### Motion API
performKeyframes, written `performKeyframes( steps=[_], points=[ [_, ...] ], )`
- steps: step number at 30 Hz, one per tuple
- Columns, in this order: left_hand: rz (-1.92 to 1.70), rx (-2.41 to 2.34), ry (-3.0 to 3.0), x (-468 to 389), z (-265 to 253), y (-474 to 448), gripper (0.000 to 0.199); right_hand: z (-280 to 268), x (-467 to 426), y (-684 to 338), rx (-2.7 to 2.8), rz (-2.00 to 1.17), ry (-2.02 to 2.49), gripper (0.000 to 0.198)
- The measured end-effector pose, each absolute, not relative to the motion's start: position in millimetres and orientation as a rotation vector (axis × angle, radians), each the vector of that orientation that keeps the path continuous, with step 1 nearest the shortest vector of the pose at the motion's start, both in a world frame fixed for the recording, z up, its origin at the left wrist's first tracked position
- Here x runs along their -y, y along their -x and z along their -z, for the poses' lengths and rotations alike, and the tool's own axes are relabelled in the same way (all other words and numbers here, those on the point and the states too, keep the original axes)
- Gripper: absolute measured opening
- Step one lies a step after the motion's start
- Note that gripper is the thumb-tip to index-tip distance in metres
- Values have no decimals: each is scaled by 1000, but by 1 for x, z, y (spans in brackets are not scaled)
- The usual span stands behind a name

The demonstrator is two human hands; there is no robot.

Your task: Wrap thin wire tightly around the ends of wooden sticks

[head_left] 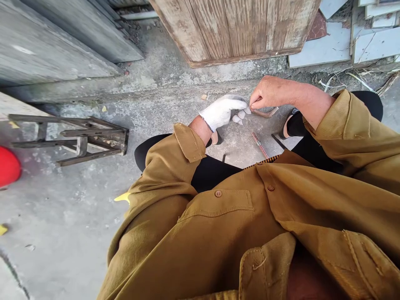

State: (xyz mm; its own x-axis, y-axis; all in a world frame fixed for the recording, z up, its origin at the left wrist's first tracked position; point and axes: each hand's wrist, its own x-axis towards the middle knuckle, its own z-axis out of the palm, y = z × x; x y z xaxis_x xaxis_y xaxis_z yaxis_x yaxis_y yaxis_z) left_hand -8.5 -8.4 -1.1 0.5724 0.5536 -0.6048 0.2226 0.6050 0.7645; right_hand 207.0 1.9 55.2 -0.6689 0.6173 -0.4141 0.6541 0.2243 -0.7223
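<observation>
My left hand (225, 110) wears a white knit glove, its fingers bent inward and their tips close to my right hand. Bare and pinched, my right hand (265, 93) has its thumb and forefinger pressed together at the gloved fingertips. Whatever sits between the two hands is too small to make out. Just below my right hand, a brown bent piece (267, 113) lies low near the ground. A thin reddish rod (260, 145) and a dark flat strip (278, 141) lie on the concrete between my feet.
Ahead, a worn wooden panel (234, 29) leans above a low concrete ledge (156, 83). White tiles (325, 46) are stacked at the right. To the left are a wooden stool on its side (93, 139), a red object (8, 166) and grey boards (56, 41).
</observation>
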Motion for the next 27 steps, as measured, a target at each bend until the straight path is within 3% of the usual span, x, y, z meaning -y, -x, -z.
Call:
performKeyframes(
  steps=[3, 6, 10, 17, 22, 27],
  points=[
    [-210, -969, -976, 11, -8, 6, 5, -58, 0, -204, -2527, 1200, -1190, 23],
    [-234, -948, -1025, 13, -13, 3, 10, -55, 0, -201, -2500, 1128, -1269, 20],
    [-294, -995, -1230, 12, -7, 1, 8, -51, -1, -198, -2416, 1164, -1410, 12],
    [-598, -1194, -1775, 14, 3, 2, 7, -50, 3, -188, -2118, 1306, -1799, 20],
    [-534, -1144, -1498, 11, 2, 5, 7, -47, 2, -191, -2153, 1386, -1785, 25],
    [-389, -1069, -1274, 10, -4, 7, 10, -42, 1, -195, -2361, 1199, -1642, 21]
  ],
)
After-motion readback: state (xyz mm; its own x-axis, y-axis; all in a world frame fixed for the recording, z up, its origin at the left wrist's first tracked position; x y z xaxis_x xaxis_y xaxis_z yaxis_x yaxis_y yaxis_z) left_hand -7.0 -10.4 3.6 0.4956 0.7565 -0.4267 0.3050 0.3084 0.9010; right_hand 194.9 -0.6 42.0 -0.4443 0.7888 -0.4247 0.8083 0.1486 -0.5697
